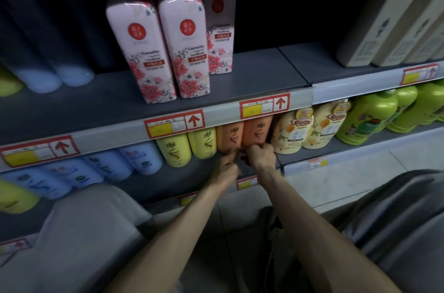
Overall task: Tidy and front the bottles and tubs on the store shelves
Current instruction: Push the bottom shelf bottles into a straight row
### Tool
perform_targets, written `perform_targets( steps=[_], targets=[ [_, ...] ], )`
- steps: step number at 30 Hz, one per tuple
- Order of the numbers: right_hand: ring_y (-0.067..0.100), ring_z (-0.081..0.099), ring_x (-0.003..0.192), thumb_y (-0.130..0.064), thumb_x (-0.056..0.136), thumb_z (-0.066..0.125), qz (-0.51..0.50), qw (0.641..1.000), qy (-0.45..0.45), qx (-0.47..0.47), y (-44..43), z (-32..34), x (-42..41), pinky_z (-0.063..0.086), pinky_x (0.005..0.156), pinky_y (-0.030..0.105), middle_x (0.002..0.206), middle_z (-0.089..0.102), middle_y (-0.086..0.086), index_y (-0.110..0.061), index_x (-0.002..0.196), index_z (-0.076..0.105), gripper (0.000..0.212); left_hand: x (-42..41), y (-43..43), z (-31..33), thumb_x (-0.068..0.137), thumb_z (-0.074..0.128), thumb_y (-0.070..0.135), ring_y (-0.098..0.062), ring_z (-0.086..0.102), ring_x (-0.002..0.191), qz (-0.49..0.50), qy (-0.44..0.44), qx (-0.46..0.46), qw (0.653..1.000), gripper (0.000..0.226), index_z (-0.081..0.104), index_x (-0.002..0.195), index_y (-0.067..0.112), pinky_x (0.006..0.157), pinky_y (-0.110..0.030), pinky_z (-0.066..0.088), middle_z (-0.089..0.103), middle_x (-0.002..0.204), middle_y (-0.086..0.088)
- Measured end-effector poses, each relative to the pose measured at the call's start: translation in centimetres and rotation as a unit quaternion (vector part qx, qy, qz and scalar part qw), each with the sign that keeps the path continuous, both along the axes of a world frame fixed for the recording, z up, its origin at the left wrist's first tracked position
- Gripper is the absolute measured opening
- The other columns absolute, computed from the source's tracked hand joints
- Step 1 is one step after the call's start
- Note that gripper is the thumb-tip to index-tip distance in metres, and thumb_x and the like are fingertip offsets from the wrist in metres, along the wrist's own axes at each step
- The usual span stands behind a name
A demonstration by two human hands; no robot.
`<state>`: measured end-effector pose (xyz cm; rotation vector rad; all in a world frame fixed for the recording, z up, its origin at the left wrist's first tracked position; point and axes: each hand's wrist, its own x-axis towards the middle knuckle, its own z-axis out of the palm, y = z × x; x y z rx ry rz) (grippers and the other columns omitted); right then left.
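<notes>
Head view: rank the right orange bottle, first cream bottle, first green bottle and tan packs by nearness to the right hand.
1. The right orange bottle, held at its base by the right hand.
2. The first cream bottle, next on the right.
3. The first green bottle, farther right, same shelf.
4. The tan packs, upper shelf, far right.

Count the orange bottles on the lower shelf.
2. One orange bottle stands next to the yellow bottles, by the left hand; the other orange bottle stands right of it, by the right hand. More may be hidden behind them.
</notes>
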<state>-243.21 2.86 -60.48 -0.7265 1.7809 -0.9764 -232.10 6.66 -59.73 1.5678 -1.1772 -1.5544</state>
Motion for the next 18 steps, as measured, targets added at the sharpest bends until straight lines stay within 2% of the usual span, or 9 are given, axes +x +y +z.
perform_targets(
  steps=[3, 5, 9, 10, 12, 14, 15, 16, 18],
  targets=[
    [0.035, 0.075, 0.084, -0.028, 0.06, 0.057, 0.119, 0.993, -0.01, 0.025, -0.3, -1.3, 3.7, 0.064, 0.072, 0.044, 0.096, 0.076, 0.017, -0.005, 0.101, 0.072, 0.05, 4.8, 1.2, 0.5, 0.09, 0.053, 0.002, -0.026, 0.064, 0.104, 0.052, -0.023, 0.022, 0.998, 0.031, 0.071, 0.11, 0.018, 0.094, -0.046, 0.054, 0.07, 0.111, -0.011],
    [0.033, 0.076, 0.081, -0.033, 0.06, 0.06, 0.172, 0.984, 0.003, 0.038, 0.2, -1.3, 6.7, 0.062, 0.067, 0.04, 0.091, 0.078, 0.015, -0.006, 0.095, 0.076, 0.047, 8.5, 2.0, 0.3, 0.089, 0.049, -0.004, -0.025, 0.061, 0.095, 0.097, -0.021, 0.042, 0.994, 0.034, 0.071, 0.095, 0.021, 0.088, -0.044, 0.053, 0.069, 0.102, -0.014],
    [0.029, 0.073, 0.077, -0.029, 0.07, 0.064, 0.255, 0.966, 0.002, 0.033, 2.0, -1.6, 13.8, 0.061, 0.073, 0.047, 0.084, 0.078, 0.012, -0.009, 0.084, 0.075, 0.027, 16.3, 3.8, 0.0, 0.103, 0.041, 0.001, -0.017, 0.058, 0.075, 0.22, -0.001, 0.072, 0.973, 0.03, 0.064, 0.093, 0.018, 0.066, -0.026, 0.047, 0.063, 0.084, -0.003],
    [0.027, 0.072, 0.076, -0.028, 0.072, 0.066, 0.276, 0.961, 0.008, 0.021, 3.0, -0.1, 15.7, 0.062, 0.074, 0.047, 0.081, 0.077, 0.01, -0.01, 0.084, 0.076, 0.023, 18.2, 4.3, -0.3, 0.104, 0.041, 0.004, -0.017, 0.057, 0.072, 0.252, -0.003, 0.072, 0.965, 0.029, 0.062, 0.089, 0.019, 0.061, -0.024, 0.047, 0.063, 0.084, -0.005],
    [0.02, 0.066, 0.077, -0.016, 0.083, 0.068, 0.343, 0.939, 0.021, 0.01, 4.4, 1.3, 18.9, 0.058, 0.072, 0.036, 0.08, 0.072, 0.005, -0.013, 0.09, 0.079, 0.014, 22.1, 5.5, -0.5, 0.101, 0.046, 0.006, -0.023, 0.058, 0.068, 0.307, -0.022, 0.056, 0.95, 0.027, 0.061, 0.081, 0.018, 0.053, -0.024, 0.049, 0.064, 0.087, -0.016],
    [0.018, 0.063, 0.091, -0.005, 0.089, 0.065, 0.399, 0.917, 0.016, 0.013, 5.6, 2.7, 21.5, 0.054, 0.083, 0.036, 0.09, 0.068, 0.001, -0.013, 0.102, 0.076, 0.02, 26.2, 6.4, -2.5, 0.087, 0.061, 0.022, -0.036, 0.068, 0.08, 0.369, -0.055, 0.035, 0.927, 0.012, 0.064, 0.075, 0.019, 0.067, -0.037, 0.056, 0.068, 0.091, -0.023],
    [0.02, 0.063, 0.102, -0.004, 0.09, 0.064, 0.42, 0.907, 0.008, 0.021, 6.1, 2.9, 22.6, 0.053, 0.091, 0.037, 0.1, 0.067, 0.0, -0.012, 0.112, 0.074, 0.025, 28.7, 6.3, -4.7, 0.075, 0.063, 0.034, -0.042, 0.07, 0.091, 0.391, -0.068, 0.019, 0.918, 0.015, 0.067, 0.077, 0.019, 0.078, -0.046, 0.056, 0.07, 0.095, -0.024],
    [0.02, 0.06, 0.115, -0.004, 0.091, 0.065, 0.439, 0.898, 0.003, 0.026, 6.6, 3.2, 23.6, 0.049, 0.097, 0.033, 0.114, 0.064, -0.001, -0.012, 0.125, 0.069, 0.035, 30.3, 6.5, -5.5, 0.065, 0.059, 0.041, -0.045, 0.068, 0.1, 0.413, -0.081, 0.004, 0.907, 0.029, 0.068, 0.081, 0.019, 0.086, -0.05, 0.055, 0.072, 0.099, -0.022],
    [0.019, 0.051, 0.134, -0.001, 0.094, 0.064, 0.461, 0.887, -0.004, 0.031, 7.6, 3.9, 25.3, 0.043, 0.1, 0.021, 0.137, 0.056, -0.001, -0.012, 0.146, 0.053, 0.054, 32.3, 6.7, -5.1, 0.061, 0.05, 0.039, -0.042, 0.065, 0.108, 0.437, -0.105, -0.021, 0.893, 0.046, 0.067, 0.094, 0.013, 0.096, -0.055, 0.053, 0.071, 0.109, -0.021]
  ],
)
